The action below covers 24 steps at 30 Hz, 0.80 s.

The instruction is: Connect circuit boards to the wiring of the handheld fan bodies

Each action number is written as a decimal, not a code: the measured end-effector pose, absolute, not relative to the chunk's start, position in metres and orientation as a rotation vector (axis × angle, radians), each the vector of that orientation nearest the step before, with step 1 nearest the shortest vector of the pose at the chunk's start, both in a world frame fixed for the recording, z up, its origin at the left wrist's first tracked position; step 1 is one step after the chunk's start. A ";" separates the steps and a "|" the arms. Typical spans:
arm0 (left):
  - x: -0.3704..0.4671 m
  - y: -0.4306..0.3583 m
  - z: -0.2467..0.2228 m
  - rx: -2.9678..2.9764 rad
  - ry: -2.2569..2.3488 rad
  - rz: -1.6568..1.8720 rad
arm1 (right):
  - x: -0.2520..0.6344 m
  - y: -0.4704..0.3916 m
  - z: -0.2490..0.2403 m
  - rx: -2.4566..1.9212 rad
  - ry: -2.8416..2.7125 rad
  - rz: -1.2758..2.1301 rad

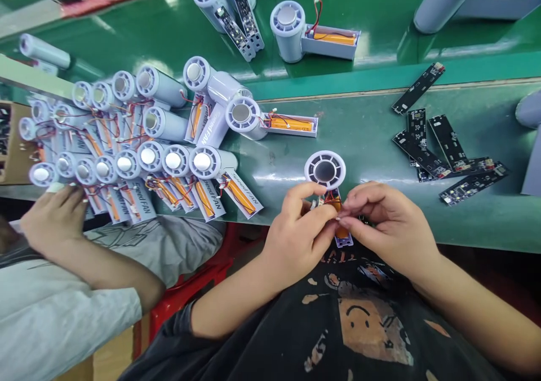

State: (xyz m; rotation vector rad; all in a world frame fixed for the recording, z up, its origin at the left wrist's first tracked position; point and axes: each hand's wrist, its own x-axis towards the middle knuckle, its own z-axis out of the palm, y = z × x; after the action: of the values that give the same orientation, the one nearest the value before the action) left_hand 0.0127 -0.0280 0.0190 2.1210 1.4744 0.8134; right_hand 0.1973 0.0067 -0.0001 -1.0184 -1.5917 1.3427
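Close in front of me a lilac handheld fan (325, 169) stands with its round grille up and its open handle pointing toward me. An orange battery (342, 233) and thin wires lie in that handle. My left hand (302, 231) is closed over the handle, thumb and forefinger pinching a tiny whitish wire plug. My right hand (386, 223) meets it fingertip to fingertip, also closed in a pinch. Between its finger and thumb shows a bit of dark circuit board (365, 220), mostly hidden. Whether plug and board touch, I cannot tell.
Loose black circuit boards (448, 141) lie in a pile to the right. Many fans with open handles (175, 161) crowd the left, one fan (244, 116) nearer. More fans (288, 31) stand on the green surface beyond. A co-worker's hand (57, 215) rests at far left.
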 end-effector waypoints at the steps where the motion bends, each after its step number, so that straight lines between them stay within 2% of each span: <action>1: 0.012 -0.027 0.018 2.130 1.461 0.858 | 0.196 0.007 0.002 -0.991 -1.592 1.322; 8: 0.014 -0.021 0.006 1.762 1.446 1.107 | 0.193 0.012 0.004 -0.947 -1.947 0.741; 14: 0.023 -0.027 0.002 1.451 1.366 1.199 | 0.180 0.011 -0.007 -0.735 -2.032 0.443; 20: 0.023 -0.032 -0.003 1.107 1.134 1.380 | 0.177 0.020 0.000 -0.879 -1.929 0.648; 24: 0.015 -0.029 0.001 1.298 1.254 1.311 | 0.175 0.018 0.008 -0.898 -2.014 0.657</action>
State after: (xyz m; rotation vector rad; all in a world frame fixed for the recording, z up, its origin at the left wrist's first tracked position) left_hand 0.0149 -0.0287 0.0010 1.2975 1.2543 1.3109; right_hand 0.1752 0.0177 0.0083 -0.8980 -2.0144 0.6570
